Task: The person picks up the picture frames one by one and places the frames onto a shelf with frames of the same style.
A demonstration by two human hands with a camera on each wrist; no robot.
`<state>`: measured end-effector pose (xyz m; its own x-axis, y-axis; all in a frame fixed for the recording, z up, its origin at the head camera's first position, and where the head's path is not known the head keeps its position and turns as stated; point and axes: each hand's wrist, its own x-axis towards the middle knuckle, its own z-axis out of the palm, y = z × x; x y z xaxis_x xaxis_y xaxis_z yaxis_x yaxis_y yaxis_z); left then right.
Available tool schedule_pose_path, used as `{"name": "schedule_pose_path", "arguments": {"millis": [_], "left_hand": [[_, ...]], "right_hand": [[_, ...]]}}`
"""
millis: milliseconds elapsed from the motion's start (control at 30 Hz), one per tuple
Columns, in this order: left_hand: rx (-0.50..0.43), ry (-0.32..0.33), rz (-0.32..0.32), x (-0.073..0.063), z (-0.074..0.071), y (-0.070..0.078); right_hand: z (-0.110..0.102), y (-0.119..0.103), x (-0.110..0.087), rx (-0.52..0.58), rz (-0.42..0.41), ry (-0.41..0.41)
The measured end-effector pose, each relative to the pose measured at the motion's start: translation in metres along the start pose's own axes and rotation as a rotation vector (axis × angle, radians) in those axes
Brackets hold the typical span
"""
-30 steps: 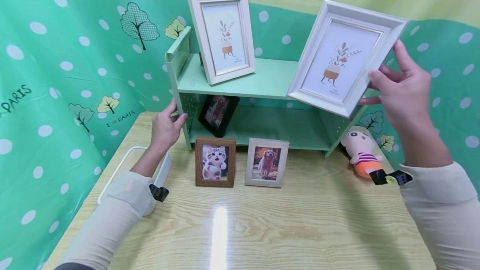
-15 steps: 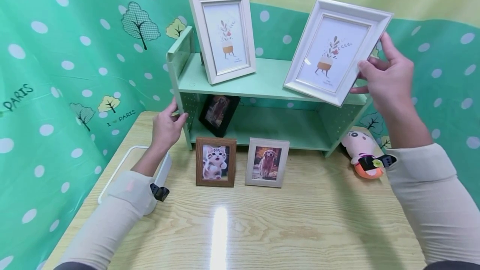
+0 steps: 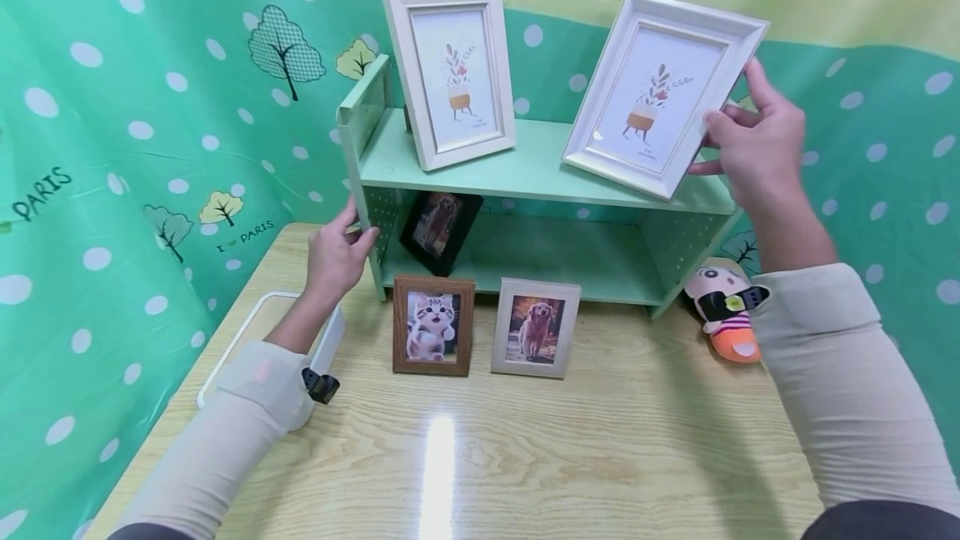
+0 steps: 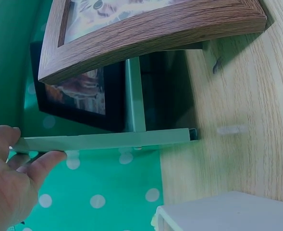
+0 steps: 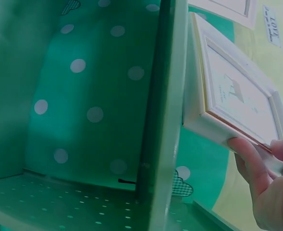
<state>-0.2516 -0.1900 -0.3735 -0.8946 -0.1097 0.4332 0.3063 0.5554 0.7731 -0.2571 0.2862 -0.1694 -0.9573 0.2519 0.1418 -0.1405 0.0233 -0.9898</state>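
My right hand [image 3: 765, 140] pinches the right edge of a white picture frame [image 3: 600, 136], which leans sideways over the right half of the green shelf's top board. Its lower left corner is right at the board in the right wrist view, where thumb and fingers hold the frame [image 5: 206, 103] by its side. With thumb on one face and fingers on the other, my left hand [image 3: 336, 252] grips the left side panel [image 4: 103, 140] of the green shelf [image 3: 540, 158]. A matching white frame [image 3: 416, 77] stands upright on the top board's left half, showing the same potted-plant print.
On the lower shelf a black photo frame [image 3: 452, 244] leans at the left. A brown frame with a kitten [image 3: 401, 327] and a pale frame with a dog [image 3: 570, 332] stand in front. A white bin [image 3: 330, 340] is at left, a plush doll [image 3: 735, 344] at right.
My right hand has carried the white picture frame left and slightly up, farther over the top board. My left hand keeps its grip on the shelf's side panel.
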Motion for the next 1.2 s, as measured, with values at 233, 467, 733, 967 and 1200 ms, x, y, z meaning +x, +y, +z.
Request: {"name": "schedule_pose_path", "arguments": {"millis": [233,467,733,967,1200], "left_hand": [[0.001,-0.003,0.004,-0.001,0.001,0.001],[0.019,-0.014,0.015,-0.001,0.0,0.003],[0.02,-0.013,0.026,0.0,0.0,0.004],[0.021,-0.009,0.019,-0.001,-0.001,0.003],[0.009,-0.011,0.006,-0.002,-0.001,0.001]], "right_hand": [[0.004,0.005,0.006,-0.032,-0.001,0.018],[0.006,0.006,0.01,-0.08,-0.005,0.025],[0.011,0.004,0.013,-0.075,-0.019,0.029],[0.014,0.003,0.014,-0.077,-0.012,0.018],[0.016,0.002,0.014,-0.094,-0.004,0.016]]}}
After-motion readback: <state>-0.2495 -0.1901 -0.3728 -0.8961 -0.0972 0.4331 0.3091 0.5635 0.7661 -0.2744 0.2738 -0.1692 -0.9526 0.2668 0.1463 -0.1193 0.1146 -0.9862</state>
